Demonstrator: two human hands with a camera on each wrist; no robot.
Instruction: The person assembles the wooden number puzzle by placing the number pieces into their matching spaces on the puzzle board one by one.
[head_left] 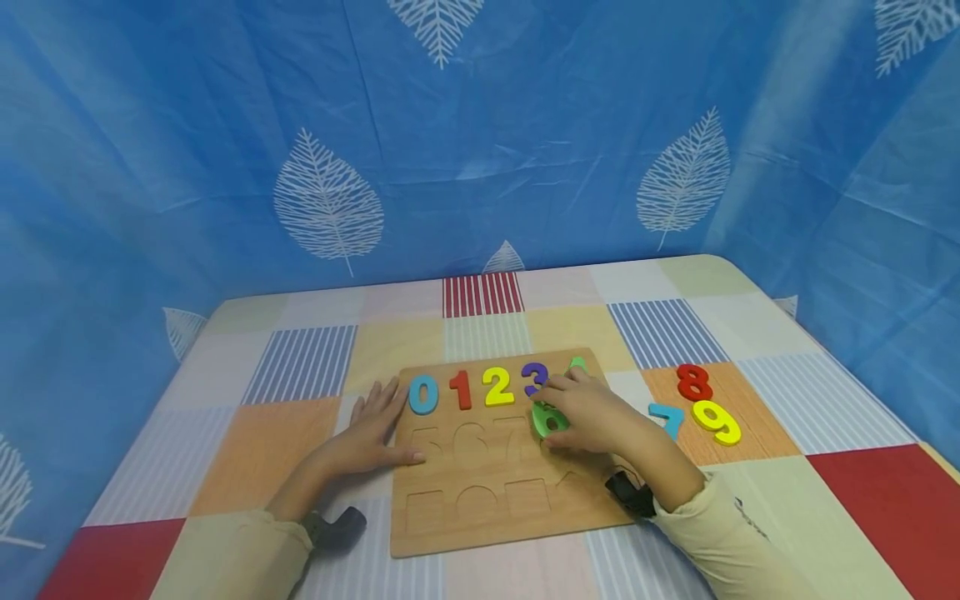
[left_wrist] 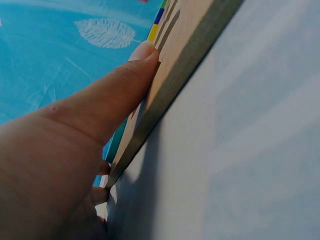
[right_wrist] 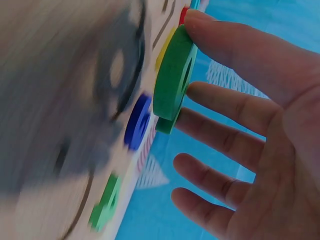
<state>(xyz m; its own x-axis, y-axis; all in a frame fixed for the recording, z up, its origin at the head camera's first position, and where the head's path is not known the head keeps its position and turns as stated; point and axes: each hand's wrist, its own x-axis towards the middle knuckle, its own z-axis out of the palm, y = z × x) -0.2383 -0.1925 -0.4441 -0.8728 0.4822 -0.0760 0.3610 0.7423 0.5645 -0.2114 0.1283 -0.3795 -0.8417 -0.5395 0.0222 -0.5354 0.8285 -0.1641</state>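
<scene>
In the head view, a wooden number board (head_left: pixel 468 454) lies flat on the table. My left hand (head_left: pixel 367 433) rests at its left edge, fingers stretched out beside the blue 0 (head_left: pixel 423 394) and thumb on the board's face. My right hand (head_left: pixel 592 412) pinches a green number 6 (head_left: pixel 550 419) above the board. In the right wrist view that green 6 (right_wrist: pixel 175 75) is between thumb and fingertips, off the surface, with its shadow on the wood. Along the top row sit a red 1 (head_left: pixel 461 390), yellow 2 (head_left: pixel 498 387), purple 3 (head_left: pixel 534 375) and a partly hidden green 4 (head_left: pixel 577 363).
Right of the board lie a blue 7 (head_left: pixel 667 417), a red 8 (head_left: pixel 694 382) and a yellow 9 (head_left: pixel 717 422) on the patchwork tablecloth (head_left: pixel 750 500). Bare recesses show in the board's lower rows. A blue curtain (head_left: pixel 487 150) with white leaves hangs behind the table.
</scene>
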